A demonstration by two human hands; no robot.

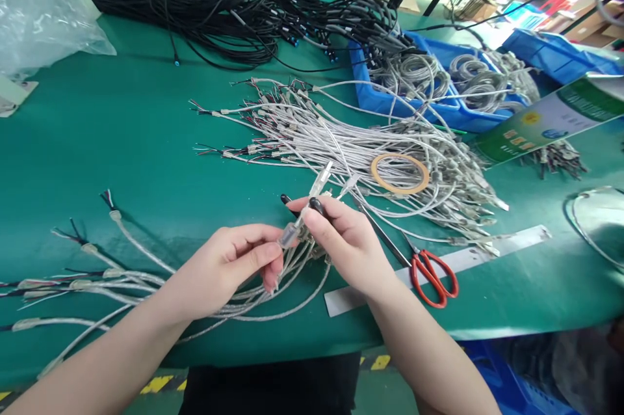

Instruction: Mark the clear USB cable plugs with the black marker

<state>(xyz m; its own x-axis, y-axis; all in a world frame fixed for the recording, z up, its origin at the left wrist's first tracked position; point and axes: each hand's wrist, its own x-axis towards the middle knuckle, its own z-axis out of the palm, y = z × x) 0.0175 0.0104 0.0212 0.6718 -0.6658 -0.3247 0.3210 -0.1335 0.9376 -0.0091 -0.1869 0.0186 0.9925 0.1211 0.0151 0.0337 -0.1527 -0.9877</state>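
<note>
My left hand [238, 265] pinches a clear plastic connector [290, 233] on a pale cable, at the centre front. Close beside it, my right hand [341, 233] is closed around a black-tipped tool [318, 207], whose shape is mostly hidden by the fingers. A USB-like plug [322, 179] points up and away between the hands. Several pale cables [283, 301] run under my hands to the left, where their stripped wire ends [75, 233] fan out on the green table [97, 155].
Behind my hands lies a large pile of pale cables [341, 135] with a tape ring [374, 171] on top. Red-handled scissors [448, 272] and a steel ruler [524, 239] lie at the right. Farther back are black cables [205, 18] and blue bins [363, 86].
</note>
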